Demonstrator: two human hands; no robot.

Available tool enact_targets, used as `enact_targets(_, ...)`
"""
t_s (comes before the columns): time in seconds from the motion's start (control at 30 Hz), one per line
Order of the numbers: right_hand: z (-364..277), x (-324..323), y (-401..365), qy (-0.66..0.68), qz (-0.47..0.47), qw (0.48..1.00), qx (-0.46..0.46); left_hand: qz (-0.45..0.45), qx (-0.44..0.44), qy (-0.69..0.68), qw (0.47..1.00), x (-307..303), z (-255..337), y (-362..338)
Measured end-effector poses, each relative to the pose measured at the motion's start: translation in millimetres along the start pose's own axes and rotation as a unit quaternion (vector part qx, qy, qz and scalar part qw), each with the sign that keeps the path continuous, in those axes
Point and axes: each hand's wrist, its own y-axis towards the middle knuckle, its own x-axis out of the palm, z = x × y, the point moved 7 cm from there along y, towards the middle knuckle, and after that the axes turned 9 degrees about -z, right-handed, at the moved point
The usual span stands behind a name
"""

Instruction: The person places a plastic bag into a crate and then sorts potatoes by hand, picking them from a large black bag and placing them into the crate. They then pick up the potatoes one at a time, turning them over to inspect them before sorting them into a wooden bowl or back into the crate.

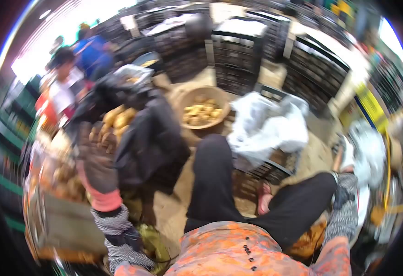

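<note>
Produce [119,117], yellow & roundish (potatoes, prob.), sits in the black-lined container [151,138] on my L side. My gloved L hand [99,170] is right over/at its near edge, fingers spread, no grip that I can see; blur hides whether the tips touch. R hand [347,154] is out by the clear plastic bag [368,147]; can't tell if it's open or closed, or holding anything. More yellow pcs in the tan basin [227,109] ahead of my knee, w/ the white-plastic-lined crate [268,126] just R of it.

Best handling, imo: go in w/ L fingers loose, cup 1 or 2 pcs from the top, esp. not from under the pile, so nothing rolls. Keep fingertips clear of the liner folds, else the plastic snags. Grip firm but no squeezing, b/c bruising's a risk.
</note>
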Motion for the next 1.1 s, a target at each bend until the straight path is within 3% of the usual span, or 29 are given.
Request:
enact_targets(0.1, 12.4, 10.4, -47.1, -0.117, 0.051, 0.985, 0.113, -0.14, -0.276, 0.138, 0.941, 68.3, -165.9, -0.5)
enact_targets(0.13, 49.4, -14.7, -40.7, -0.128, 0.04, 0.985, 0.106, -0.197, -0.307, 0.147, 0.92, 106.1, -212.4, -0.8)
enact_targets(0.17, 54.0, -6.5, -65.4, -0.114, 0.098, 0.979, 0.135, -0.249, -0.339, 0.159, 0.893, 138.7, -256.7, -3.7)
enact_targets(0.2, 100.3, -34.9, -60.6, -0.239, 0.035, 0.958, 0.155, -0.31, -0.29, 0.283, 0.86, 148.8, -304.4, -3.2)
enact_targets(0.23, 112.6, -41.6, -78.6, -0.595, 0.188, 0.781, 0.013, -0.362, -0.232, 0.401, 0.809, 155.5, -353.2, -4.7)
enact_targets(0.27, 223.2, -67.9, -85.9, -0.366, 0.196, 0.814, 0.405, -0.36, -0.263, 0.502, 0.741, 156.8, -396.1, -7.9)
enact_targets(0.3, 264.6, -74.7, -99.6, -0.382, 0.127, 0.804, 0.437, -0.349, -0.285, 0.596, 0.665, 157.2, -429.1, -5.9)
enact_targets(0.33, 288.6, -77.8, -112.1, -0.414, 0.077, 0.807, 0.415, -0.348, -0.286, 0.644, 0.619, 159.0, -451.9, -1.2)
enact_targets(0.37, 307.3, -78.6, -121.5, -0.429, 0.037, 0.808, 0.402, -0.342, -0.275, 0.664, 0.605, 153.1, -473.4, 4.1)
enact_targets(0.43, 321.6, -77.8, -129.2, -0.436, -0.007, 0.815, 0.382, -0.299, -0.33, 0.713, 0.542, 136.3, -501.2, 17.6)
enact_targets(0.5, 321.4, -80.3, -126.6, -0.43, -0.021, 0.829, 0.357, -0.267, -0.326, 0.678, 0.602, 89.8, -539.4, 31.2)
enact_targets(0.57, 311.4, -86.1, -112.3, -0.423, -0.013, 0.85, 0.314, -0.259, -0.411, 0.683, 0.546, 52.7, -564.7, 40.4)
enact_targets(0.63, 271.1, -80.4, -80.8, -0.405, 0.006, 0.879, 0.253, -0.279, -0.369, 0.697, 0.547, 60.5, -553.0, 46.1)
enact_targets(0.73, 161.3, -49.5, -3.9, -0.356, 0.017, 0.921, 0.16, -0.32, -0.37, 0.739, 0.463, 77.2, -542.4, 49.2)
enact_targets(0.77, 142.5, -35.2, 26.0, -0.321, -0.038, 0.941, 0.098, -0.351, -0.371, 0.743, 0.433, 80.2, -540.5, 52.7)
enact_targets(0.8, 89.3, -2.6, 41.6, -0.349, -0.103, 0.926, 0.098, -0.356, -0.355, 0.75, 0.43, 83.2, -535.4, 58.1)
enact_targets(0.83, 52.2, 27.9, 51.8, -0.44, -0.154, 0.884, 0.032, -0.353, -0.343, 0.767, 0.411, 88.9, -529.1, 67.1)
enact_targets(0.9, 46.9, 80.1, 62.8, -0.584, -0.267, 0.765, -0.058, -0.332, -0.319, 0.689, 0.559, 92.3, -522.2, 79.9)
enact_targets(0.93, 27.5, 118.5, 57.2, -0.613, -0.306, 0.718, -0.125, -0.286, -0.375, 0.491, 0.733, 94.9, -524.1, 81.0)
enact_targets(0.97, 18.9, 152.1, 53.9, -0.586, -0.365, 0.691, -0.212, -0.239, -0.414, 0.34, 0.81, 126.4, -507.3, 80.7)
enact_targets(1.03, 37.6, 200.5, 54.7, -0.63, -0.392, 0.634, -0.217, -0.226, -0.455, 0.194, 0.839, 189.3, -467.5, 70.8)
enact_targets(1.1, 58.5, 225.9, 72.0, -0.624, -0.338, 0.683, -0.172, -0.27, -0.489, 0.103, 0.823, 244.6, -423.7, 47.7)
